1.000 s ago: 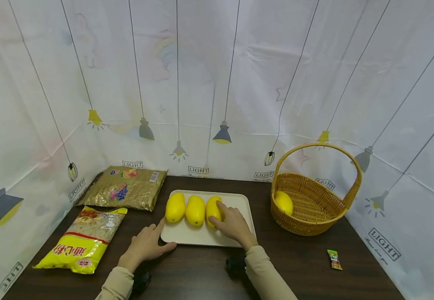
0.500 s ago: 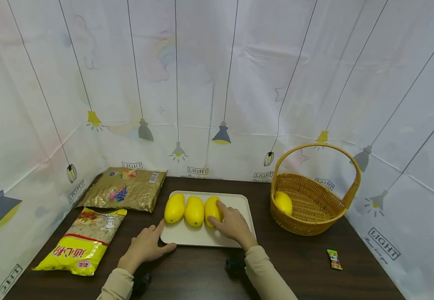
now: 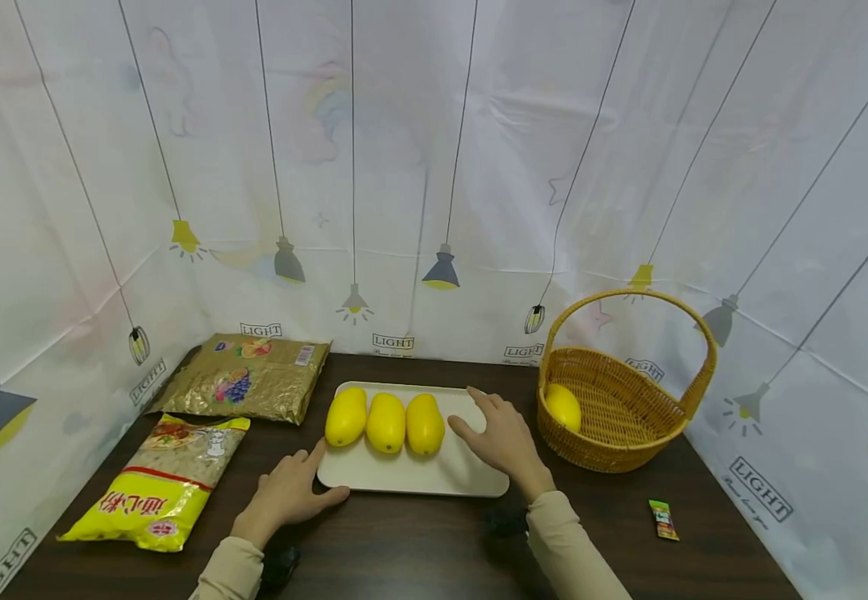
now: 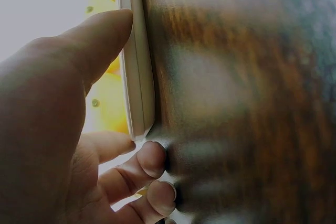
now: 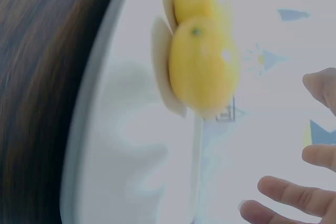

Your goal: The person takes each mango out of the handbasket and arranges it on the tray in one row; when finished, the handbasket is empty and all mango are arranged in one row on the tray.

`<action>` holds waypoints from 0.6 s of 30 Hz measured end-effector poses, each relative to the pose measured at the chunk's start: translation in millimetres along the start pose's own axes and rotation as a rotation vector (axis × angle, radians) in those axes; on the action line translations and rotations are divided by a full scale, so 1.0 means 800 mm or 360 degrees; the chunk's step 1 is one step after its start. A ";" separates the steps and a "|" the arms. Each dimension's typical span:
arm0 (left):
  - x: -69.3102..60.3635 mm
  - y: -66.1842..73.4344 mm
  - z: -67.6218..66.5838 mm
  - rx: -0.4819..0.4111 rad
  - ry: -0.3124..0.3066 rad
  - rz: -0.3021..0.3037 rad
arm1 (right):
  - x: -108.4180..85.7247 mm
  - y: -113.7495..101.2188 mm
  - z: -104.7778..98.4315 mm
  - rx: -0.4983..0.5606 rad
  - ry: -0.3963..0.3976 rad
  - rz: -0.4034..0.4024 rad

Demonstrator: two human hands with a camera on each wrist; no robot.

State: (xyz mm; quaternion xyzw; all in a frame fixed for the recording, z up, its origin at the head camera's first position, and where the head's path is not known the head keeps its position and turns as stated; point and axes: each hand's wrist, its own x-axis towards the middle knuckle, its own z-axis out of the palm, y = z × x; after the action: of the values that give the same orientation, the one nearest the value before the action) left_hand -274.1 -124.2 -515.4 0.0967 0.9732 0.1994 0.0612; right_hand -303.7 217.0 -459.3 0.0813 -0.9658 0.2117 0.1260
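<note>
Three yellow mangoes, the left one (image 3: pixel 346 417), the middle one (image 3: pixel 386 423) and the right one (image 3: pixel 425 424), lie side by side on a cream rectangular tray (image 3: pixel 434 479). My left hand (image 3: pixel 284 496) rests at the tray's near left corner. Its thumb touches the near rim and its index finger the corner, with the other fingertips down on the table in the left wrist view. Over the tray's right end my right hand (image 3: pixel 505 437) hovers with spread fingers, apart from the right mango and holding nothing.
A wicker basket (image 3: pixel 614 450) with a tall handle stands to the right, one mango (image 3: pixel 563 407) inside. A small green-topped packet (image 3: pixel 663 520) lies before it. At left lie a gold bag (image 3: pixel 246 379) and a yellow pasta bag (image 3: pixel 157 487). A printed curtain borders the table.
My right hand has let go of the right mango and moved right, off it. That mango stays on the tray beside the other two. The left hand has stayed at the corner.
</note>
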 end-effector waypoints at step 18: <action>-0.001 0.001 -0.001 -0.0009 -0.0010 -0.0002 | -0.014 0.085 -0.081 -0.0028 0.0045 0.0097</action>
State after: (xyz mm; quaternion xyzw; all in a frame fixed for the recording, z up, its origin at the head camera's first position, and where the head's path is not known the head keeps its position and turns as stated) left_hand -273.3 -123.8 -514.0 0.0965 0.9725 0.2018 0.0645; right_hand -293.6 306.8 -431.5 0.0477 -0.9678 0.2080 0.1339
